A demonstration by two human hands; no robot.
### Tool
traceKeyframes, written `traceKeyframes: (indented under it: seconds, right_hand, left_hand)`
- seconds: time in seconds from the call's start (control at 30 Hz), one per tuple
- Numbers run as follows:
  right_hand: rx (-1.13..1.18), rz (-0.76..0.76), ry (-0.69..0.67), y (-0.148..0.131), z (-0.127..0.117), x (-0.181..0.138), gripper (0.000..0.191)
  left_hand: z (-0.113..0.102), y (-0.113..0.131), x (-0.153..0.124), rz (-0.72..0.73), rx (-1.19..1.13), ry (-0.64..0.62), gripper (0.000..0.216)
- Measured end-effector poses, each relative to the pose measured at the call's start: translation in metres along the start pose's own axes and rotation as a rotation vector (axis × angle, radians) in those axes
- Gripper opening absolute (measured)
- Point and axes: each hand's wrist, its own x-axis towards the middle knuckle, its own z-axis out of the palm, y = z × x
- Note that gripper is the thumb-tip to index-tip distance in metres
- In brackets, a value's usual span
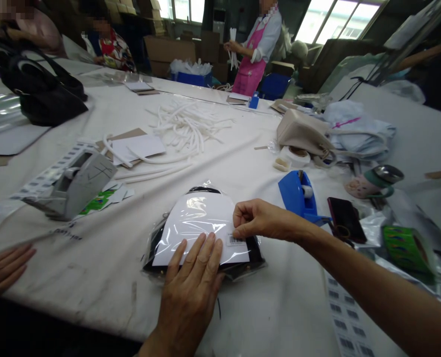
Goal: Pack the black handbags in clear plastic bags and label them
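Note:
A clear plastic bag [205, 184] lies on the table, holding a black item [255, 250] with a white card [190, 213] on top. My left hand [196, 277] rests flat on the lower part of the bag, fingers stretched out. Over the bag's right side, my right hand [253, 218] is closed in a pinch, thumb and finger at the upper edge of a small white barcode sticker [235, 240]. The sticker lies against the bag; whether it is fully stuck down cannot be seen.
Another person's hand [8, 270] rests at the left edge. A grey tape dispenser [82, 183] stands left, a blue one [298, 193] right. Nearby are a phone [345, 218], a cup [372, 181], a green sticker roll [406, 248] and barcode sheets [348, 317]. White cords [186, 124] lie behind.

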Motion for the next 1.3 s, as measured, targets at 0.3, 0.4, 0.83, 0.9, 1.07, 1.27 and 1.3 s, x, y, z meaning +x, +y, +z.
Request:
traceKeyframes:
  seconds: [0.3,0.4,0.83,0.9,1.07,1.27,1.3]
  right_hand:
    - [-0.005,0.002,0.007,0.003,-0.001,0.005,0.029]
    - [-0.057,0.008,0.028,0.005,0.002,0.007,0.026]
    - [-0.698,-0.145,0.51,0.012,0.039,-0.015,0.022]
    - [-0.817,-0.2,0.616,0.017,0.036,-0.015,0.048]
    - [-0.619,-0.319,0.718,0.052,0.036,0.006,0.093]
    - [-0.154,-0.116,0.646,0.085,0.041,0.036,0.121]
    - [-0.127,-0.103,0.633,0.086,0.039,0.037,0.123]
  left_hand:
    - [0.002,0.001,-0.001,0.0,0.001,0.012,0.038]
    - [0.003,0.002,-0.002,-0.01,-0.002,0.017,0.038]
    - [0.007,0.001,-0.008,0.018,0.015,-0.002,0.038]
    - [0.005,0.0,-0.009,0.033,0.043,-0.017,0.039]
    - [0.004,0.002,-0.015,-0.004,0.013,-0.074,0.047]
    - [-0.007,0.002,-0.009,-0.101,-0.22,-0.148,0.058]
    - [-0.012,0.0,-0.006,-0.135,-0.248,-0.139,0.054]
